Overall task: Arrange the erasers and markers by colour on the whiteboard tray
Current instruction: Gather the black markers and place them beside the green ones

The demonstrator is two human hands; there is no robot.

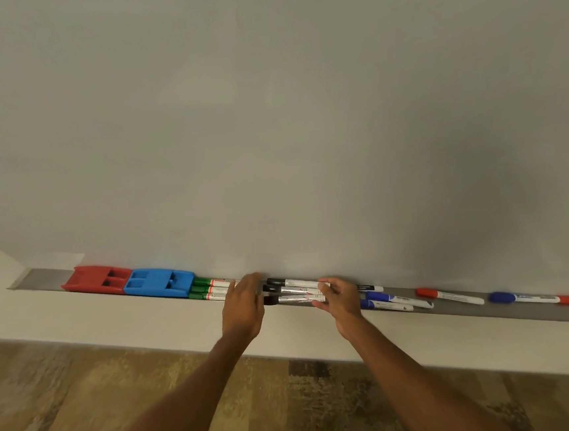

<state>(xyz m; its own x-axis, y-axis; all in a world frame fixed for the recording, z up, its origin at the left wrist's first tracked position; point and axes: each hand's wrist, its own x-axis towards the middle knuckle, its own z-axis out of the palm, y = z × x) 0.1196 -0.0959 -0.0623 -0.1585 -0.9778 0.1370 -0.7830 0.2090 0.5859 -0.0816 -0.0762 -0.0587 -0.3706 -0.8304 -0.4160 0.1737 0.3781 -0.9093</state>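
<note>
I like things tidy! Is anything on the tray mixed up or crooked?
Yes. Right of the black markers, colours are mixed: two blue markers, a red marker, a lone blue marker, then a second red marker. They lie scattered at slight angles, unlike the neat green markers on the left.

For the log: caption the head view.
Right hand grips three black markers on the tray, left hand at their caps, beside green markers, blue eraser, red eraser.

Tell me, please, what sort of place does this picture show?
Probably a classroom or meeting room. A large whiteboard fills the wall, and its tray holds a red eraser, a blue eraser, black markers and markers of other colours.
</note>
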